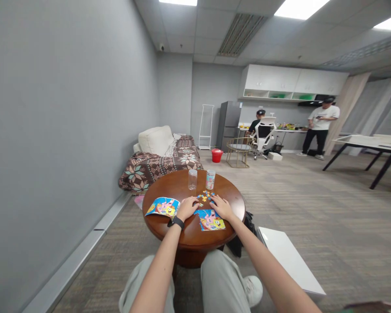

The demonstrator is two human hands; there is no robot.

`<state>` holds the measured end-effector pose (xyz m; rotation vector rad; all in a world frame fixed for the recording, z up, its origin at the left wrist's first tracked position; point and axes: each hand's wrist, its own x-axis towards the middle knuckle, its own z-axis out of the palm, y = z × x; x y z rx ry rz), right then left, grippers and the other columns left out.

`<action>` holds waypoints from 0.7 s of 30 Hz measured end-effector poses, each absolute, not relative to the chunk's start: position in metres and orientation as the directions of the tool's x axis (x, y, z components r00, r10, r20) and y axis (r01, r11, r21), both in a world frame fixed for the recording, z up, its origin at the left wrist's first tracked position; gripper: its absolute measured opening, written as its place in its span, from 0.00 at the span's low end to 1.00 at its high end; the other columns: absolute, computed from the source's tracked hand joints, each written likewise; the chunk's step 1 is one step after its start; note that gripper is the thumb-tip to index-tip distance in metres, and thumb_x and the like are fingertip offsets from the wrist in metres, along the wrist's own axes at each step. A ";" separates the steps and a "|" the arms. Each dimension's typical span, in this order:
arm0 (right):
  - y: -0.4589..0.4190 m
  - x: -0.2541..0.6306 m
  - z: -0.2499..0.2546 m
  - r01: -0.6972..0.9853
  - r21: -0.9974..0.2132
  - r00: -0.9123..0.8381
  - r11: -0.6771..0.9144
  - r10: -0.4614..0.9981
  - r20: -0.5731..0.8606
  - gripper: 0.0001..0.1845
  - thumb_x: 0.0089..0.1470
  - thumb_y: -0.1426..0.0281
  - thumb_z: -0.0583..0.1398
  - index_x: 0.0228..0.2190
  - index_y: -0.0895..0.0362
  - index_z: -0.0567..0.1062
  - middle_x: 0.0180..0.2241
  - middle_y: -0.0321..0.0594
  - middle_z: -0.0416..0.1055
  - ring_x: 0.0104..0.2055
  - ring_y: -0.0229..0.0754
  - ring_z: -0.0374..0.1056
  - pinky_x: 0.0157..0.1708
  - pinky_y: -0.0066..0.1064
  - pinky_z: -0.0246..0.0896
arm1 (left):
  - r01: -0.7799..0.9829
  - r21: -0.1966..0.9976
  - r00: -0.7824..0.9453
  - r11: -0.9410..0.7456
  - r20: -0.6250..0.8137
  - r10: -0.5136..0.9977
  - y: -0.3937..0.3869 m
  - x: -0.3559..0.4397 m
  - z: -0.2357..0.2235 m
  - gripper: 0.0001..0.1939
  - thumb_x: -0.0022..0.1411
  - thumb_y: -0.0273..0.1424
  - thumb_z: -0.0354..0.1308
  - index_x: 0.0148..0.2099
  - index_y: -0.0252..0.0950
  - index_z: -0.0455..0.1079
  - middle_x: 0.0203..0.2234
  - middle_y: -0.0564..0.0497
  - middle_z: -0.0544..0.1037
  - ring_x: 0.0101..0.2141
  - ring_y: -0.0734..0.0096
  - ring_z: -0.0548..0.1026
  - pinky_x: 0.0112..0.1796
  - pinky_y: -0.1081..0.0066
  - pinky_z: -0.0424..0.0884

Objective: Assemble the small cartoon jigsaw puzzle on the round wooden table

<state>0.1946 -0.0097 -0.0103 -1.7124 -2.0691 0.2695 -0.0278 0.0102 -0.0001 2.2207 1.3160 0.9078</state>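
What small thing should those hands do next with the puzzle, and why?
Probably slide one loose piece toward the partly built puzzle: several pieces lie scattered just beyond it, and the right hand is already beside them.

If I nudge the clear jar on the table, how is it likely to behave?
The clear jar looks taller than wide, so a push high up would probably tip it. It seems empty, so likely light and easily slid on the glossy round table. Its round sides suggest it could roll once toppled.
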 end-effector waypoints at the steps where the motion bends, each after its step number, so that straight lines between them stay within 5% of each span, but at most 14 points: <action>1: -0.010 0.194 -0.010 0.884 -0.416 -0.139 0.212 0.970 0.198 0.23 0.64 0.62 0.51 0.58 0.49 0.68 0.65 0.42 0.59 0.69 0.48 0.48 0.65 0.49 0.41 | 0.617 0.624 0.342 -0.480 0.336 0.877 0.010 -0.028 0.000 0.10 0.60 0.30 0.57 0.43 0.39 0.77 0.49 0.46 0.79 0.53 0.57 0.72 0.58 0.60 0.60; 7: -0.013 0.196 -0.006 0.846 -0.455 -0.139 0.278 0.939 0.315 0.19 0.64 0.63 0.51 0.50 0.55 0.74 0.54 0.45 0.71 0.58 0.46 0.64 0.59 0.39 0.53 | 0.570 0.696 0.293 -0.437 0.325 0.899 0.014 -0.032 -0.003 0.20 0.54 0.17 0.51 0.44 0.36 0.77 0.45 0.45 0.80 0.49 0.60 0.76 0.54 0.64 0.67; 11: -0.016 0.196 -0.004 0.834 -0.466 -0.106 0.296 0.914 0.391 0.17 0.63 0.67 0.51 0.41 0.59 0.77 0.45 0.46 0.74 0.49 0.43 0.68 0.53 0.33 0.59 | 0.560 0.705 0.296 -0.434 0.319 0.900 0.014 -0.033 -0.003 0.21 0.53 0.17 0.52 0.45 0.36 0.77 0.45 0.45 0.81 0.48 0.60 0.77 0.53 0.64 0.68; 21: -0.018 0.194 -0.003 0.875 -0.382 -0.192 0.297 0.938 0.289 0.21 0.64 0.68 0.49 0.53 0.51 0.74 0.61 0.40 0.65 0.65 0.45 0.57 0.63 0.44 0.49 | 0.613 0.636 0.312 -0.470 0.351 0.883 0.011 -0.034 -0.001 0.17 0.55 0.20 0.54 0.45 0.36 0.77 0.46 0.46 0.80 0.48 0.62 0.76 0.53 0.66 0.68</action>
